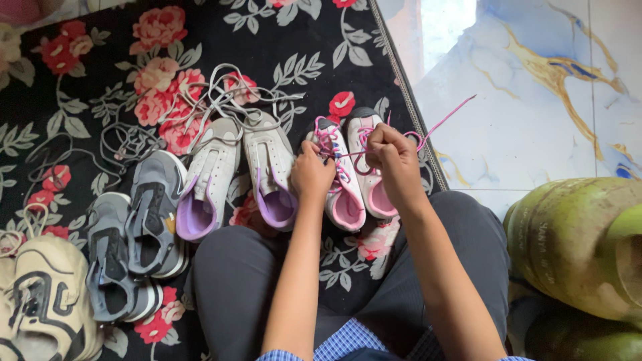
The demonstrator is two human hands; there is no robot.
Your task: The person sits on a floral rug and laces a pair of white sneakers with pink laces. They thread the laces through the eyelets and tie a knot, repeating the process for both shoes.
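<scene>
Pink lace (438,124) runs taut from the pink-and-white sneakers (354,174), which sit side by side on the floral rug (80,113) just past my knees. My right hand (394,157) is curled into a closed pinch on the lace above the right sneaker, forearm reaching straight out from my lap. My left hand (311,174) is fisted over the left sneaker's eyelets, its grip shut on the lace there. I count four pairs in a row: the pink pair, a white-and-purple pair (237,177) with loose grey laces (221,100), a grey pair (134,247), and a cream pair (43,301) at the far left edge. The rug's border runs just right of the pink pair; beyond it lies open marble floor (528,100). Green coconuts (575,247) crowd my right knee.
</scene>
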